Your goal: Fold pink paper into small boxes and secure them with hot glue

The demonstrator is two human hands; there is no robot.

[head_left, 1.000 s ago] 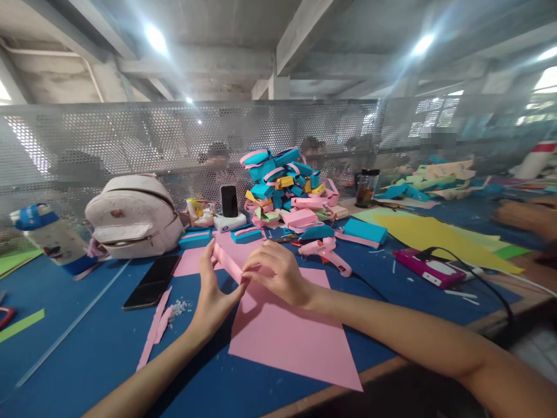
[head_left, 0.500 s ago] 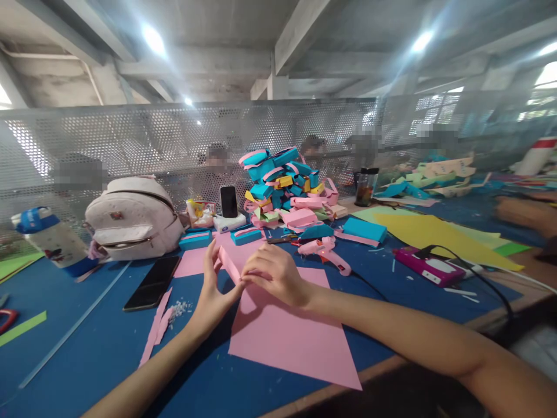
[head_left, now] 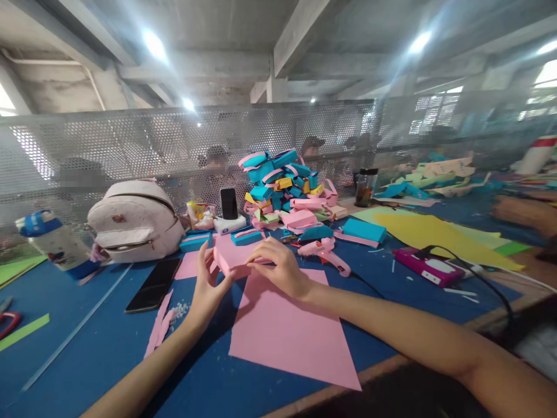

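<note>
Between my hands is a small pink paper box (head_left: pixel 235 255), held just above the table. My left hand (head_left: pixel 208 284) grips its left end, thumb on the near side and fingers behind. My right hand (head_left: pixel 281 270) pinches its near right edge, the fingertips partly hiding that side. Below lies a flat pink paper sheet (head_left: pixel 296 337) on the blue tabletop. Another pink sheet (head_left: pixel 187 265) shows behind my left hand. A pink glue gun (head_left: pixel 324 252) rests to the right of my right hand.
A pile of blue, pink and yellow paper boxes (head_left: pixel 287 186) rises at the back. Left stand a white backpack (head_left: pixel 134 223), a bottle (head_left: pixel 61 247) and a black phone (head_left: pixel 153 284). A purple device (head_left: pixel 429 267) with cables and yellow paper (head_left: pixel 435 235) lie right. Another person's hand (head_left: pixel 517 212) is far right.
The pink box has turned so that its broad top face now shows. My left hand has shifted slightly left and my right hand slightly right.
</note>
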